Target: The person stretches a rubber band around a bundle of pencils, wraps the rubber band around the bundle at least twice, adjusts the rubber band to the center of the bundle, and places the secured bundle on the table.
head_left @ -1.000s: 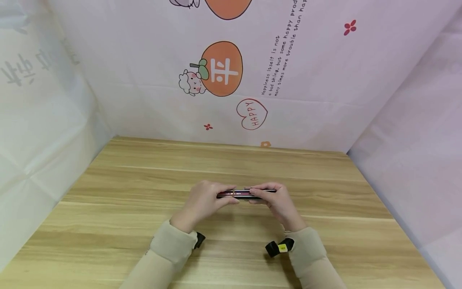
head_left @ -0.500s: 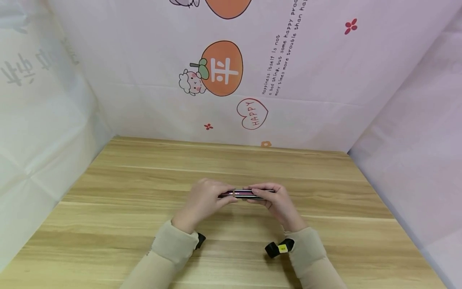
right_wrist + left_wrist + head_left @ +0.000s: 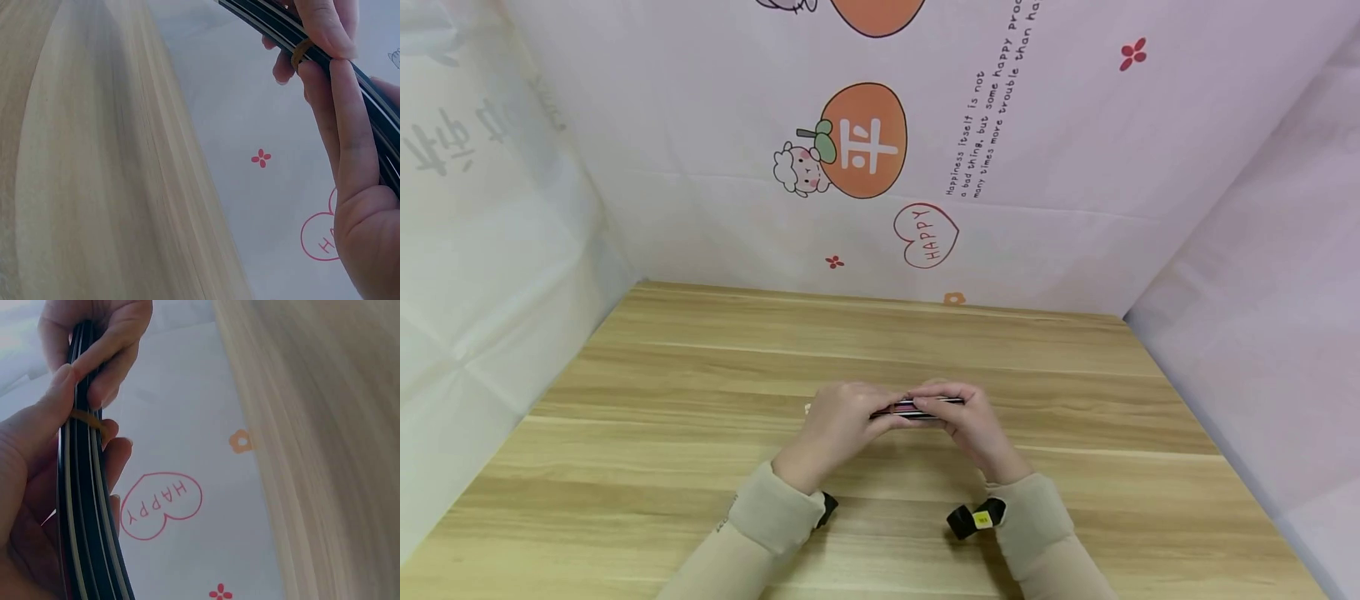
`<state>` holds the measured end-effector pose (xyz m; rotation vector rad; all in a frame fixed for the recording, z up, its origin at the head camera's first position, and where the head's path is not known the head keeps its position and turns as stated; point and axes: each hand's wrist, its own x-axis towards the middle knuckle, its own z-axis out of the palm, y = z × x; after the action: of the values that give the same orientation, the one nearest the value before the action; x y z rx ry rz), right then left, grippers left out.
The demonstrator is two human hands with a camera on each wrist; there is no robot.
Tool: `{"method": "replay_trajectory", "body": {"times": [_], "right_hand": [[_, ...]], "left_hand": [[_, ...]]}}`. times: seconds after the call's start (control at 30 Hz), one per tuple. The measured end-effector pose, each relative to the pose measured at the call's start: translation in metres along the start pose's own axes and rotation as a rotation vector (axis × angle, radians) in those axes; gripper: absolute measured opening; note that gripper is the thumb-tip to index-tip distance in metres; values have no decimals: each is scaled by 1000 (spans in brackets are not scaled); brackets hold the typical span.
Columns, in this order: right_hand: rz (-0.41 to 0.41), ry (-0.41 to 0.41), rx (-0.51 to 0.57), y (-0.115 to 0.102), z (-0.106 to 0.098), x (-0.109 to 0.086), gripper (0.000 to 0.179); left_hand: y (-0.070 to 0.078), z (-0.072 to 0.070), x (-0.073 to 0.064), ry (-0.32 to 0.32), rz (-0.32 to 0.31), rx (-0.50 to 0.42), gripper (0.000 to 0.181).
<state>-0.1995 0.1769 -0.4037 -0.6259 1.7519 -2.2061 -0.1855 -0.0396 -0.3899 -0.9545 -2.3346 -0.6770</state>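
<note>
A bundle of slim, dark, pencil-like sticks [image 3: 904, 408] lies crosswise between both hands in the head view. A yellowish-brown rubber band [image 3: 87, 419] wraps the bundle. My left hand [image 3: 842, 421] grips the left part, its thumb reaching up to the band in the left wrist view. My right hand [image 3: 973, 429] holds the right part, thumb and fingers around it. The two hands' fingertips come together near the band [image 3: 301, 51]. A small pale tip [image 3: 807, 408] shows just left of the left hand; much of the bundle is hidden by the palms.
The hands are over a wood-grain table [image 3: 737, 333]. White printed cloth [image 3: 1037, 250] stands along the back, with more cloth at both sides. Black wrist straps with cameras [image 3: 970, 521] sit at the beige sleeves [image 3: 1037, 517].
My left hand has slid right along the bundle, bringing its fingertips up to the right hand's, and the band sits a little further right. The right hand has barely moved.
</note>
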Motion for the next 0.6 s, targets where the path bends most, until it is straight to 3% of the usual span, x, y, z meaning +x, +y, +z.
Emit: {"method": "replay_trajectory", "body": {"times": [0.23, 0.4, 0.5, 0.6], "right_hand": [[-21, 28, 5, 3, 2, 1, 24], [-13, 144, 26, 2, 0, 2, 22], [7, 229, 27, 1, 0, 3, 20], [7, 286, 48, 0, 1, 4, 18]], "left_hand": [[-7, -7, -1, -98, -103, -45, 35], [-21, -17, -2, -207, -268, -61, 36], [-28, -22, -3, -236, -409, -198, 35], [-30, -22, -1, -184, -522, -385, 30]]}}
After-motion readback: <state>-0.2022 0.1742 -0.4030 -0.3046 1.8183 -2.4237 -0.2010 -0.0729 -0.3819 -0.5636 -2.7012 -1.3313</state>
